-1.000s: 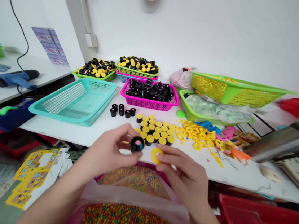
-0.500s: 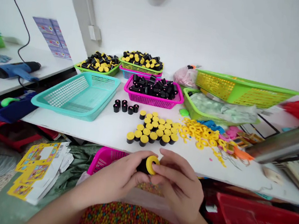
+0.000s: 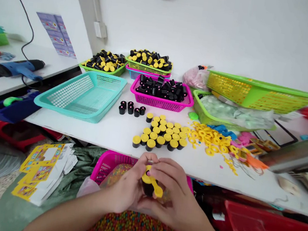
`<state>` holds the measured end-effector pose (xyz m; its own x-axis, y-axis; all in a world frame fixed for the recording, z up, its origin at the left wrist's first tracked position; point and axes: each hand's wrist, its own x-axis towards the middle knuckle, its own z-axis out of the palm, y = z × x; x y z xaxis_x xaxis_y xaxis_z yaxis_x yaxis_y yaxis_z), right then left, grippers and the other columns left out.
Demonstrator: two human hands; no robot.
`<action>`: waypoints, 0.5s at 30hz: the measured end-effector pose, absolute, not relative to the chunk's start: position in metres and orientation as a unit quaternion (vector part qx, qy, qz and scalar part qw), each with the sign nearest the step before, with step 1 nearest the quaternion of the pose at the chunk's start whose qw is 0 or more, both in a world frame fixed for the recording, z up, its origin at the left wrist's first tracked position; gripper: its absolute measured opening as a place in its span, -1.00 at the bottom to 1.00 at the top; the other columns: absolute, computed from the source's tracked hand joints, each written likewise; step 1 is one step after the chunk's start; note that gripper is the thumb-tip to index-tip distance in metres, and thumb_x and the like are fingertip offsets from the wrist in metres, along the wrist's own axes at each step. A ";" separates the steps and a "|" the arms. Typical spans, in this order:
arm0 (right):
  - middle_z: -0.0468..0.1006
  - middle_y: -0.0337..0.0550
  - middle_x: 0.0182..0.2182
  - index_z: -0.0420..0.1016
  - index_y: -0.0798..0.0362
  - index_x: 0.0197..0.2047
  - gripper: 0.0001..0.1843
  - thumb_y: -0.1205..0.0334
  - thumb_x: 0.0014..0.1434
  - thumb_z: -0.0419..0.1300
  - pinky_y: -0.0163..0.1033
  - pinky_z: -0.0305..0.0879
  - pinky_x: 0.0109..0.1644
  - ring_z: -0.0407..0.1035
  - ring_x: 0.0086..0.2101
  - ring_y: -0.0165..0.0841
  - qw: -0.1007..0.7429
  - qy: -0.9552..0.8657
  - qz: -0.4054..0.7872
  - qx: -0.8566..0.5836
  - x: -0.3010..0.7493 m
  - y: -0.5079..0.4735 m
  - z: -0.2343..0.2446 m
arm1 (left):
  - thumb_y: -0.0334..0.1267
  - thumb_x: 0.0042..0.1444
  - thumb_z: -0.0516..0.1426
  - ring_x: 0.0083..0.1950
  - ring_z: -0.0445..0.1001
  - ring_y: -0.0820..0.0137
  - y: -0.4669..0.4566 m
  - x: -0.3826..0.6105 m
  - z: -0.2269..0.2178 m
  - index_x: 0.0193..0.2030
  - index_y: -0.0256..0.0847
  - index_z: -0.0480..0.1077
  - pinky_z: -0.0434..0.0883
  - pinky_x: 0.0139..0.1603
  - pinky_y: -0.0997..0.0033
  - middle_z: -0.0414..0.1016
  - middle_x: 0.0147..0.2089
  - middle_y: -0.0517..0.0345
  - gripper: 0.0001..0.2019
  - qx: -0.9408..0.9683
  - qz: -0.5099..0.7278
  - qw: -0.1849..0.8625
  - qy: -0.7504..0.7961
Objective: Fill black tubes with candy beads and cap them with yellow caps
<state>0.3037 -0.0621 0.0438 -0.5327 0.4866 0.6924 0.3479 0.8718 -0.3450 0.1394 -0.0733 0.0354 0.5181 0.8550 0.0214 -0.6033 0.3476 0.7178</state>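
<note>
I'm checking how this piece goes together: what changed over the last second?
The right hand brought the yellow ring from beside the black cylinder in the left hand onto it; both hands now clasp them together, lower down, over the pink basket. The rows of yellow-capped cylinders on the table stayed put.

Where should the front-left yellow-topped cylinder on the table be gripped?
Pinch its black body below the cap, coming from the near left. The yellow-topped cylinder stands upright at the rows' front-left corner, so those sides are open, while its neighbour stands close on its right.
</note>
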 end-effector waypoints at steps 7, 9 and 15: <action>0.40 0.04 0.04 0.24 0.06 0.23 -0.28 0.54 -0.04 0.08 0.09 0.29 0.20 0.23 0.15 -0.08 0.471 -0.840 0.145 -0.226 0.300 -0.066 0.039 | -0.03 0.13 0.04 -0.50 0.27 0.48 -0.077 0.162 0.038 -0.23 -0.18 0.22 0.19 -0.46 0.54 0.30 -0.53 0.24 -0.75 0.182 0.450 0.863 0.141; 0.42 0.04 0.02 0.23 0.07 0.24 -0.24 0.54 -0.08 0.10 0.09 0.31 0.18 0.27 0.12 -0.08 0.476 -0.839 0.153 -0.216 0.302 -0.067 0.041 | 0.00 0.14 0.01 -0.52 0.23 0.48 -0.081 0.167 0.038 -0.34 -0.20 0.21 0.12 -0.52 0.57 0.25 -0.58 0.23 -0.72 0.173 0.456 0.867 0.104; 0.55 -0.12 -0.12 0.50 -0.17 0.05 -0.57 0.26 0.08 0.31 0.07 0.34 0.17 0.36 0.06 -0.12 0.472 -0.792 0.336 -0.195 0.318 -0.062 0.053 | -0.05 0.34 -0.17 -0.25 0.40 0.42 -0.084 0.155 0.033 -0.03 -0.12 0.12 0.31 -0.26 0.43 0.37 -0.20 0.11 -0.76 0.436 0.480 0.751 0.128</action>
<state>0.3185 -0.0624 0.0526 -0.4786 0.6255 0.6162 -0.0085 0.6984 -0.7156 0.1553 -0.0842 0.0333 0.5069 0.8316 0.2268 -0.6090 0.1592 0.7770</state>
